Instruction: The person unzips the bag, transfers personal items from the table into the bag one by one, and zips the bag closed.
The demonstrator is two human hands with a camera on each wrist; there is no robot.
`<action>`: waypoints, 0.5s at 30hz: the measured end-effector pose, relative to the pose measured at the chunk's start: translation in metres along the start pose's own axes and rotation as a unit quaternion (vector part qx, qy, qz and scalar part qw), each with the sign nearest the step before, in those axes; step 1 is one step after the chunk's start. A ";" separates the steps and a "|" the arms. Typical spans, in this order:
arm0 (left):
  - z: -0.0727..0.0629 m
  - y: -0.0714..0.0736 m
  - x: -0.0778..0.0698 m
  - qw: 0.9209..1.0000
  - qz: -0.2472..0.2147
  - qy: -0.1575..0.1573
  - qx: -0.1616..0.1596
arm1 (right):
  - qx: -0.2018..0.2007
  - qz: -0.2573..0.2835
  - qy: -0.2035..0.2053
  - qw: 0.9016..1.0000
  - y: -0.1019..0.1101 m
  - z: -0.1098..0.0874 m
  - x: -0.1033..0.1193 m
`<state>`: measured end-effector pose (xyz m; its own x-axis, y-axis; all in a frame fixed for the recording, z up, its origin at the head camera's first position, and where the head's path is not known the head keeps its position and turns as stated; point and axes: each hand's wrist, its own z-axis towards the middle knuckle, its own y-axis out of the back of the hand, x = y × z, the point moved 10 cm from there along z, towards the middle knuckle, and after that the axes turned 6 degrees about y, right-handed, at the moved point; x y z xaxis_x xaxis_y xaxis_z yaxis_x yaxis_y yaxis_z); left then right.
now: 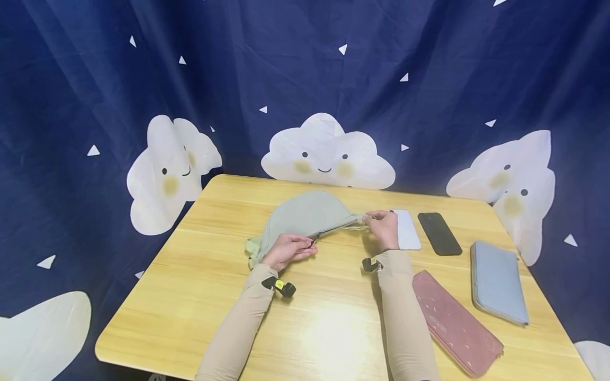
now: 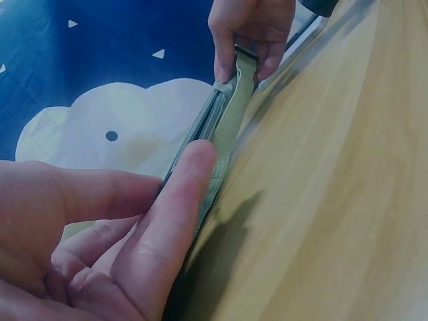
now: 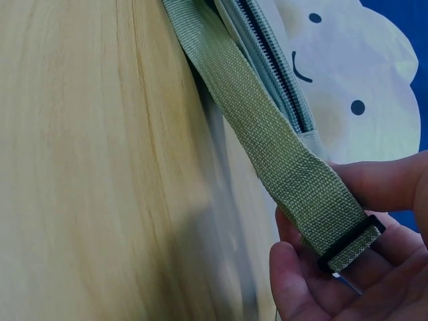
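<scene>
Hand, left [image 1: 289,250]: pinching the zipper [image 3: 275,63] edge.
Hand, right [image 1: 383,226]: pinching webbing strap [image 3: 264,127] beside its slider buckle [image 3: 350,241].
Sling bag [image 1: 310,214]: toward table's [image 1: 190,296] far edge, left of middle; probably light, soft, easily folded; best held at zipper ends.

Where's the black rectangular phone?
In the head view, the phone lies at right on the yellow wooden table, between a thin white rectangle and a blue rectangular case.
</scene>
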<state>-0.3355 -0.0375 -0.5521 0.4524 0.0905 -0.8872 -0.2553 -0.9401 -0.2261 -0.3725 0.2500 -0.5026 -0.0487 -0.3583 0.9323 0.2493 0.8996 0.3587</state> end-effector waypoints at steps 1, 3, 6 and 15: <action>0.000 0.000 0.000 1.000 0.000 -0.001 0.000 | 0.000 0.001 -0.001 1.000 0.000 0.000 -0.001; 0.001 -0.001 0.000 1.000 0.000 -0.002 0.002 | 0.000 0.001 -0.002 1.000 0.001 0.000 -0.002; 0.001 -0.001 -0.001 1.000 0.002 -0.002 0.005 | -0.001 -0.001 -0.004 1.000 0.001 0.000 -0.003; 0.001 0.001 0.000 1.000 0.005 0.004 0.001 | 0.003 0.001 -0.005 1.000 0.001 0.001 -0.004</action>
<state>-0.3363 -0.0381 -0.5522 0.4560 0.0784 -0.8865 -0.2617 -0.9403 -0.2177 -0.3730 0.2529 -0.5061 -0.0579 -0.3540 0.9335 0.2439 0.9017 0.3570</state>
